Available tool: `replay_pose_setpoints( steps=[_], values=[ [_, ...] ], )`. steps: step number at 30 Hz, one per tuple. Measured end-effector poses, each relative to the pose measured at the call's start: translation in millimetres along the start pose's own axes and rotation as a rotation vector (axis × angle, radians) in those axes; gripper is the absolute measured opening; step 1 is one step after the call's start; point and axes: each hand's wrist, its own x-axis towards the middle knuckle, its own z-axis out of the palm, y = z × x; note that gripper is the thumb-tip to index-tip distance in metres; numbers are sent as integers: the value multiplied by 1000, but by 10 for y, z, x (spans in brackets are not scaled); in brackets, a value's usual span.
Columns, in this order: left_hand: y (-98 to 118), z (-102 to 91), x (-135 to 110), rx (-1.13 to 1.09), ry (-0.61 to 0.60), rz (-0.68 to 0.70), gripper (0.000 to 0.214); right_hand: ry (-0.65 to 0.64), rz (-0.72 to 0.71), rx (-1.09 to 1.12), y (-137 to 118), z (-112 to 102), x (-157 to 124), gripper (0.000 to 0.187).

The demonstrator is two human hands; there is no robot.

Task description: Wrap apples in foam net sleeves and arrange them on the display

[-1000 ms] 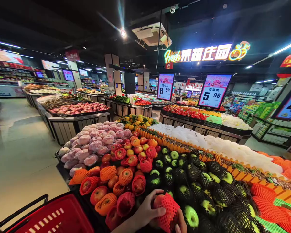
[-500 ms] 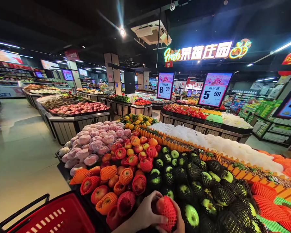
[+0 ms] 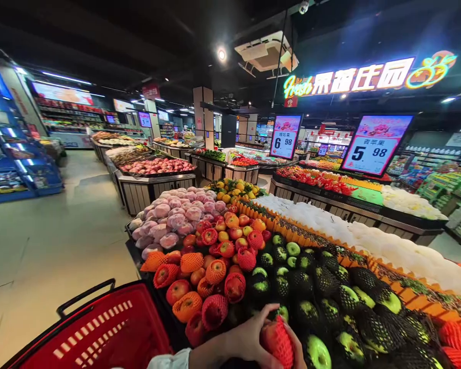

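My left hand [image 3: 248, 338] comes in from the lower left in a white sleeve, its fingers wrapped round a red apple in a red foam net [image 3: 278, 342] at the bottom edge. Only a sliver of my right hand [image 3: 298, 349] shows, pressed against the apple's right side. The apple is just above the pile of red apples in orange and red nets [image 3: 215, 266]. Green apples in black nets [image 3: 330, 302] lie right beside it.
A red shopping basket [image 3: 100, 333] sits at the lower left, close to the display edge. Pink-wrapped fruit [image 3: 172, 215] and white-netted fruit [image 3: 369, 241] fill the same stand. Other produce stands, price signs and an open tiled aisle [image 3: 61, 246] lie beyond.
Both hands have closed more tightly round the netted apple and drawn it lower and nearer to me. The view has swung, shifting the display and basket to the right.
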Motion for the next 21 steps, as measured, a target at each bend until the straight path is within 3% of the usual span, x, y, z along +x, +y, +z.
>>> replay_pose_setpoints(
  steps=[3, 7, 10, 13, 16, 18, 21],
  values=[
    [4, -10, -14, 70, 38, 83, 120, -28, -108, -78, 39, -41, 90, 52],
    [-48, -65, -12, 43, 145, 134, 101, -69, -205, -182, 58, -122, 185, 100],
    [-97, -245, 22, -3, 321, 170, 96, -123, -218, -273, 17, -164, 192, 113],
    [-136, -589, 78, -39, 614, 211, 91, -133, -177, -296, -57, -163, 175, 106],
    [-164, -1053, 91, -34, 950, 253, 80, -150, -163, -284, -115, -161, 169, 103],
    [-188, -1392, 45, -16, 1090, 244, 75, -185, -172, -287, -147, -176, 176, 103],
    [-249, -1892, -87, 168, 1344, 241, 74, -211, -131, -278, -225, -198, 190, 101]
  ],
)
